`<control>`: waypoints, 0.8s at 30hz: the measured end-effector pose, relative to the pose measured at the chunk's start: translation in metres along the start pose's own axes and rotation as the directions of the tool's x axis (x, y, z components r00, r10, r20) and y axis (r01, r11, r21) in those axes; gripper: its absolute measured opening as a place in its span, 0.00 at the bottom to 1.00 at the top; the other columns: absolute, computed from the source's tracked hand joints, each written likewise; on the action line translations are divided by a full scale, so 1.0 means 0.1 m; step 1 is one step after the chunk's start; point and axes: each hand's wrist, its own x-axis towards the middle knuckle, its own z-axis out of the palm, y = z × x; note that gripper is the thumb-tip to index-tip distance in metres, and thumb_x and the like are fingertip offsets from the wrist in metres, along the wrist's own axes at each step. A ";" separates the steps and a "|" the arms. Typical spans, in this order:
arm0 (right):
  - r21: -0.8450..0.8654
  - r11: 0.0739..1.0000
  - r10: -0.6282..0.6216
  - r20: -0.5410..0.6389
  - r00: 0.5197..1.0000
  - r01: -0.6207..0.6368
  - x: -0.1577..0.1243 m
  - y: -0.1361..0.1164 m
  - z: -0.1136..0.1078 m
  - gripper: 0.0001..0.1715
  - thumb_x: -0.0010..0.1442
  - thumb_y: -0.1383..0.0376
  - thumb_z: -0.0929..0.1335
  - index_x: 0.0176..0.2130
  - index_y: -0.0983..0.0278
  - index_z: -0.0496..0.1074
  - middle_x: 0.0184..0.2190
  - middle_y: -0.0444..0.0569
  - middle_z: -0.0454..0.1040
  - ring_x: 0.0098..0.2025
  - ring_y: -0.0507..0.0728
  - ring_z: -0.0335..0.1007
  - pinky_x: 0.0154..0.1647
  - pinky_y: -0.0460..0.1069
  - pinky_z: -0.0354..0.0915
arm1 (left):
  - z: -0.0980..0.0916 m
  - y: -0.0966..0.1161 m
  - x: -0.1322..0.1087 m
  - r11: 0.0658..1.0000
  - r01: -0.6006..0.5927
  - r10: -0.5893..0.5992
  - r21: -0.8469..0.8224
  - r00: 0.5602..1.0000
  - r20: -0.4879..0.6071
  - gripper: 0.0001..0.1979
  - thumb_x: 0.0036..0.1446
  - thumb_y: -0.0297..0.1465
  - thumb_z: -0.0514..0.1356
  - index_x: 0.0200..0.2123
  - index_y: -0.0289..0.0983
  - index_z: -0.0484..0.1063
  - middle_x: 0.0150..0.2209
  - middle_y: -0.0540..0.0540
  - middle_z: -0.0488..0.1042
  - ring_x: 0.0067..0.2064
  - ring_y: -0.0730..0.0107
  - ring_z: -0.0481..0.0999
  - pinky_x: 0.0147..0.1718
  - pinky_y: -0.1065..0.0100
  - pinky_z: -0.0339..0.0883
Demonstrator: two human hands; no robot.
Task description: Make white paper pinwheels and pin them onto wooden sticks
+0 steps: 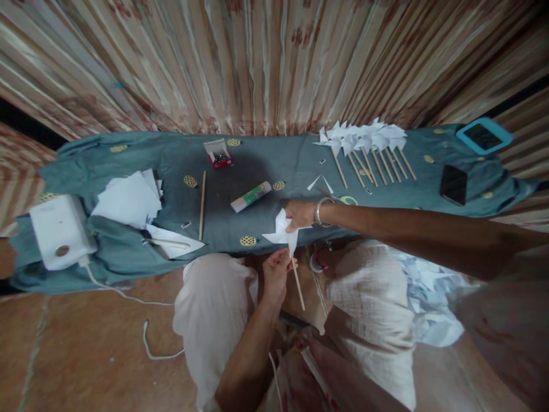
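- Head view: right hand [301, 214] pinches a white paper pinwheel [279, 232] at the near edge of the table [278, 166]; left hand [275, 270] fingers pinch its wooden stick [299, 286] just below
- Seemingly joining paper to stick; next calls for steady centring on the stick's tip

**Room: curtained wall, low draped table, tiled floor**

The back wall is fully covered by a pleated curtain [257, 63], striped beige and pink with a faded floral print. Dark gaps [26, 123] are seen at its left and right edges. A long low table [274, 166] is set against it, draped in a teal cloth [107, 260] with yellow round motifs. The floor [77, 343] is laid in brown-orange tiles. Light is dim and warm.
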 end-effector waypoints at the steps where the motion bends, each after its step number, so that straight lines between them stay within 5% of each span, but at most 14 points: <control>1: 0.013 1.000 -0.007 -0.010 1.000 0.007 0.00 0.00 0.00 0.08 0.53 0.63 0.75 0.29 0.67 0.77 0.27 0.46 0.76 0.34 0.55 0.72 0.32 0.47 0.65 | 0.00 0.01 -0.01 1.000 0.001 -0.001 -0.004 1.000 0.004 0.19 0.27 0.38 0.75 0.24 0.34 0.77 0.20 0.50 0.74 0.23 0.76 0.71 0.28 0.69 0.66; 8: 0.152 0.984 -0.087 -0.031 0.996 0.091 -0.02 0.07 -0.04 0.11 0.45 0.63 0.75 0.19 0.66 0.73 0.18 0.41 0.69 0.27 0.52 0.64 0.27 0.46 0.57 | 0.01 0.11 -0.08 1.000 -0.001 0.001 -0.003 1.000 0.002 0.21 0.25 0.39 0.76 0.24 0.34 0.78 0.20 0.50 0.74 0.22 0.75 0.72 0.28 0.68 0.67; 15: 0.418 0.893 -0.150 -0.068 0.986 0.165 -0.10 0.26 -0.02 0.19 0.46 0.53 0.75 0.24 0.67 0.77 0.21 0.42 0.72 0.28 0.51 0.64 0.28 0.46 0.57 | 0.05 0.20 -0.12 1.000 0.015 -0.015 -0.006 0.999 0.037 0.20 0.28 0.34 0.76 0.29 0.34 0.80 0.28 0.47 0.78 0.26 0.75 0.73 0.30 0.69 0.69; 24: 0.691 0.660 -0.169 -0.246 0.954 0.295 -0.38 0.36 -0.18 0.38 0.45 0.37 0.72 0.35 0.69 0.77 0.29 0.48 0.76 0.30 0.51 0.65 0.31 0.47 0.58 | 0.26 0.47 -0.15 1.000 -0.009 0.011 -0.011 0.990 0.144 0.17 0.30 0.35 0.76 0.26 0.34 0.80 0.22 0.50 0.75 0.25 0.77 0.71 0.29 0.73 0.68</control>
